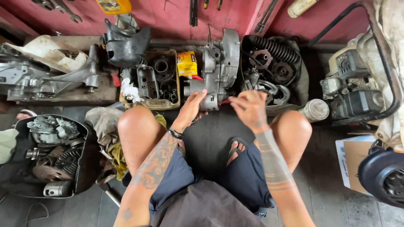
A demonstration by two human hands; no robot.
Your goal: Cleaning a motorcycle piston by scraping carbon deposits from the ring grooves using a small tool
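The left hand is laid flat on the lower edge of the grey engine casing, standing on the floor straight ahead, its long axis upright, while a red-handled tool is pinched in the right hand just beside it.

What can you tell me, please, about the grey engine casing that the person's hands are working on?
The engine casing is a bare, dull grey cast-metal housing with a rounded cover on its right side and a cylindrical boss low on its left. It stands on the floor against the red wall, between a tray of small parts and a black tub of springs and discs. The left hand rests on its lower front; the right hand holds a red-handled tool to its bottom edge.
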